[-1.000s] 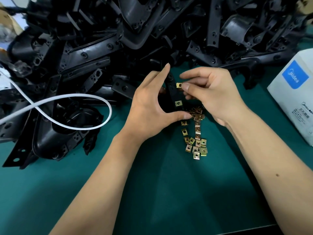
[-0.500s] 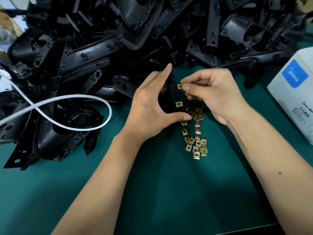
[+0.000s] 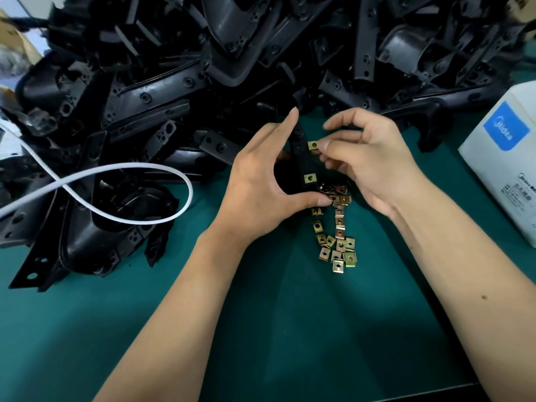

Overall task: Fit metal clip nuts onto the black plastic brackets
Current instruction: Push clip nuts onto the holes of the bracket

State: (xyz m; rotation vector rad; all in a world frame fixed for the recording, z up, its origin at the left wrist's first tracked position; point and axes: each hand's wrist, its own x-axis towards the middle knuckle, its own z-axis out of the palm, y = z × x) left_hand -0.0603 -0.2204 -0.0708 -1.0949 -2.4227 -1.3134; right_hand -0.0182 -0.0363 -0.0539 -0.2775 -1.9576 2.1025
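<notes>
My left hand (image 3: 261, 181) grips a narrow black plastic bracket (image 3: 301, 158), held upright between forefinger at its top and thumb at its bottom. A brass-coloured clip nut (image 3: 309, 178) sits fitted on the bracket's lower right edge. A second clip nut (image 3: 313, 145) is at the upper right edge, pinched by the thumb and fingers of my right hand (image 3: 368, 161). Several loose clip nuts (image 3: 338, 239) lie in a heap on the green mat (image 3: 290, 329), just below both hands.
A large pile of black plastic brackets (image 3: 203, 82) fills the back and left of the mat. A white cable (image 3: 121, 169) loops over the left brackets. A white Midea carton (image 3: 504, 158) stands at the right edge.
My right forefinger has lifted off and spread upward; the thumb and other fingers stay at the upper clip nut. The left hand and bracket have barely moved.
</notes>
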